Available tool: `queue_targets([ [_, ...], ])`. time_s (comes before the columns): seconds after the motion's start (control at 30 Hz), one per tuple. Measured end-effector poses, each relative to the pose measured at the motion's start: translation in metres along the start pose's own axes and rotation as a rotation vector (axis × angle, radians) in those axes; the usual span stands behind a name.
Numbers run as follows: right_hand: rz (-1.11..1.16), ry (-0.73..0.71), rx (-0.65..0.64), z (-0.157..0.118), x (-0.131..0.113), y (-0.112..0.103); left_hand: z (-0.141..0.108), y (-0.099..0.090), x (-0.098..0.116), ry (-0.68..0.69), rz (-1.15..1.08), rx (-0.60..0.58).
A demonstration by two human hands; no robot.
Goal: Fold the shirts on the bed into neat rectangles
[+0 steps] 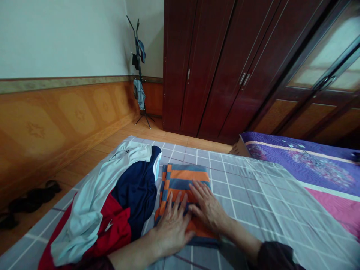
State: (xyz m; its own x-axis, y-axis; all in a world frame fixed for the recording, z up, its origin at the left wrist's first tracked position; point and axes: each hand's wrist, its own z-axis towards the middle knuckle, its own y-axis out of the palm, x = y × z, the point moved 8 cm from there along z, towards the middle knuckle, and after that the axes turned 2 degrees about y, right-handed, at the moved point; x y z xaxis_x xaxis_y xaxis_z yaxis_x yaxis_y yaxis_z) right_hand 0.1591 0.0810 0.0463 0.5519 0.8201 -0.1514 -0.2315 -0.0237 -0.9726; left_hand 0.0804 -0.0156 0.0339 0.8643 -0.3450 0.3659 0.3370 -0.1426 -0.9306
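Observation:
An orange and grey-blue striped cloth [188,175], folded into a rectangle, lies on the grey checked bed sheet [247,187]. My left hand [173,225] rests flat on its lower left part, fingers spread. Beside it my right hand [206,206] lies on the right part of the same cloth, fingers also stretched out. The two hands almost meet at the thumbs. Left of the folded cloth is a loose heap of garments: a pale one [84,221], a navy one [137,187] and a red one [114,219].
Beyond the bed stand a dark red wardrobe [213,67] and a black coat rack [140,67] with a cap and clothes. A purple patterned cover [315,161] lies at the right. Dark shoes [33,198] sit on the floor at the left.

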Motion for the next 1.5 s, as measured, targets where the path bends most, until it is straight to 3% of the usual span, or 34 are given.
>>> queue_targets([
  [0.07,0.007,-0.002,-0.007,-0.032,-0.002,0.007,0.0,0.0,0.001,-0.001,0.012,-0.007],
  [0.2,-0.047,0.27,0.105,-0.08,0.026,-0.001,0.002,-0.002,-0.002,-0.041,0.031,-0.081],
  [0.33,0.03,0.015,0.034,-0.114,-0.021,0.003,0.013,-0.027,0.007,-0.01,0.054,-0.051],
  [0.43,0.02,-0.102,0.053,-0.13,-0.053,0.005,0.035,-0.037,0.038,0.141,0.049,-0.055],
  [0.53,-0.07,-0.139,0.095,-0.134,-0.063,0.004,0.068,-0.017,0.068,0.291,0.003,-0.121],
  [0.63,-0.142,-0.177,0.13,-0.133,-0.063,0.0,0.102,0.013,0.076,0.359,-0.021,-0.185],
  [0.7,-0.161,-0.189,0.163,-0.134,-0.062,-0.003,0.12,0.02,0.066,0.37,0.001,-0.161],
  [0.8,-0.17,-0.193,0.204,-0.135,-0.062,-0.005,0.141,0.006,0.028,0.295,0.062,-0.048],
  [0.97,-0.22,-0.187,0.25,-0.139,-0.062,-0.004,0.157,-0.029,-0.056,0.004,0.143,0.05],
  [1.03,-0.247,-0.186,0.283,-0.14,-0.062,-0.003,0.155,-0.039,-0.077,-0.127,0.179,0.082],
  [1.13,-0.28,-0.178,0.35,-0.142,-0.061,-0.002,0.141,-0.041,-0.073,-0.199,0.232,0.12],
  [1.27,-0.28,-0.162,0.394,-0.144,-0.059,0.0,0.113,-0.014,-0.038,0.111,0.298,-0.006],
  [1.33,-0.263,-0.154,0.391,-0.144,-0.059,0.0,0.101,-0.011,-0.057,0.035,0.337,-0.035],
  [1.43,-0.254,-0.152,0.406,-0.145,-0.058,-0.003,0.083,-0.028,-0.111,-0.291,0.368,-0.003],
  [1.5,-0.256,-0.153,0.43,-0.145,-0.058,-0.006,0.076,-0.04,-0.122,-0.393,0.388,0.028],
])
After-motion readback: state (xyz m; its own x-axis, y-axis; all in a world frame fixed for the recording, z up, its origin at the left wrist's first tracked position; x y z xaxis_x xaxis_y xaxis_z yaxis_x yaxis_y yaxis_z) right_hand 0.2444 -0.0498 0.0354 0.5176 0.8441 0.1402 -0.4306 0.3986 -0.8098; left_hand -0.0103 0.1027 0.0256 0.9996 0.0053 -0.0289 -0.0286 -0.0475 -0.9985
